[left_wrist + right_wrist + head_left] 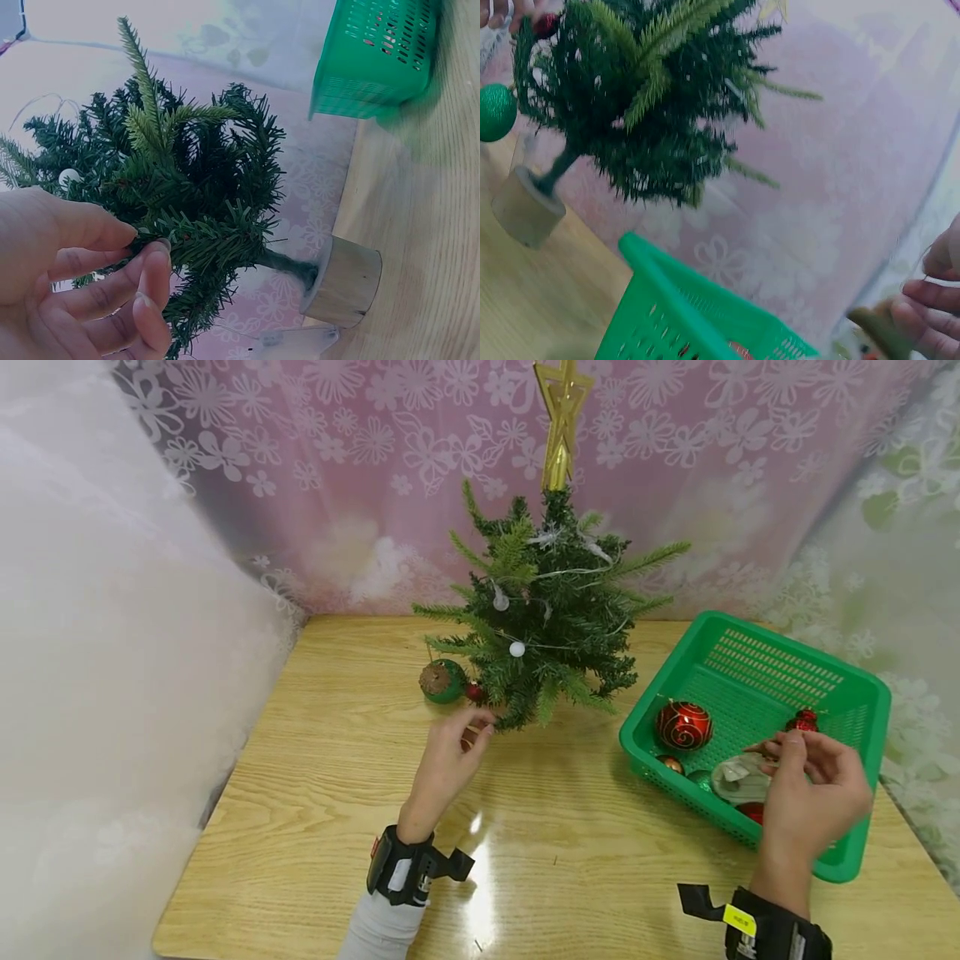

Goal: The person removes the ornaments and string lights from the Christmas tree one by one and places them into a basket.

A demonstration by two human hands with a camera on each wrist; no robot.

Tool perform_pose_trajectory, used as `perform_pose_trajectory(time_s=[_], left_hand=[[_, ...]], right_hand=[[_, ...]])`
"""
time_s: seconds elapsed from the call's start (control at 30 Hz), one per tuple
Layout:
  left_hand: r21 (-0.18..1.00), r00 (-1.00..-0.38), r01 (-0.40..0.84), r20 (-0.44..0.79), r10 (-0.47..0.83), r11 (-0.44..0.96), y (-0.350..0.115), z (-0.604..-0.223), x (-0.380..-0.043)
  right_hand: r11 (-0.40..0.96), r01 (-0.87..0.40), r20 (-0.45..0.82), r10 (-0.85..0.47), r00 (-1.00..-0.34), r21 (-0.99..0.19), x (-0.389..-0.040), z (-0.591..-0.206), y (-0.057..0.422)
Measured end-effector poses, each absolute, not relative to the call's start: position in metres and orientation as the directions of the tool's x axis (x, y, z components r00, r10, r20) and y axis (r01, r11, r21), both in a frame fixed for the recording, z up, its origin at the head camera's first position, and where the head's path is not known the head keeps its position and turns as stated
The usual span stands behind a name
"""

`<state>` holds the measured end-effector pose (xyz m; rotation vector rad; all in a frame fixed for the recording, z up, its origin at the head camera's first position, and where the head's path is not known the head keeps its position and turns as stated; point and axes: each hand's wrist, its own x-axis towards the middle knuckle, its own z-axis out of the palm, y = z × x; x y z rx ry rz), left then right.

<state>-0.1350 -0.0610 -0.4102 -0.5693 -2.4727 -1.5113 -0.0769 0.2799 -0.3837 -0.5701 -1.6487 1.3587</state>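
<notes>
A small artificial Christmas tree [555,610] with a gold star [564,410] on top stands on the table. My left hand [444,758] pinches the tip of a low front branch [206,240] between thumb and fingertip. Beside that hand, a green ball with a brown patch [444,682] and a small red ball [475,692] hang on the tree's left side. Over the green basket [663,675], my right hand [813,797] pinches a small brownish thing [881,330] with a thin thread; blur hides its kind.
In the basket lie a red ball with gold swirls [684,725], a small red ornament [804,720], a whitish piece [738,778] and a few other balls. White string lights [517,649] wind round the tree. A floral curtain [360,510] hangs behind the table [322,827].
</notes>
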Motion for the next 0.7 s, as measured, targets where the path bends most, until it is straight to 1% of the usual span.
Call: perform_pose_trajectory(time_s=[0.07,0.17,0.23,0.43,0.57,0.7], left_hand=[[0.818,-0.911,0.410,0.348,0.221,0.403,-0.061,-0.410,-0.134],[0.818,-0.910,0.413,0.351,0.221,0.401,-0.060,-0.411,-0.134],[0.817,-0.908,0.417,0.353,0.227,0.398,-0.059,-0.411,-0.134],[0.826,-0.906,0.418,0.352,0.234,0.377,-0.059,-0.414,-0.134],[0.826,-0.911,0.409,0.346,0.224,0.388,-0.059,-0.415,-0.133],[0.792,-0.906,0.422,0.362,0.218,0.441,-0.068,-0.409,-0.130]], right_hand=[[0.302,-0.096,0.308,0.802,-0.512,-0.948,-0.075,-0.389,0.282],[0.349,0.024,0.276,0.778,-0.564,-0.937,-0.074,-0.395,0.283],[0.361,0.070,0.248,0.756,-0.605,-0.930,-0.073,-0.399,0.282],[0.432,0.154,0.217,0.692,-0.689,-0.888,-0.076,-0.405,0.272],[0.455,0.153,0.213,0.655,-0.725,-0.877,-0.075,-0.410,0.263],[0.454,0.157,0.190,0.628,-0.754,-0.877,-0.074,-0.416,0.255]])
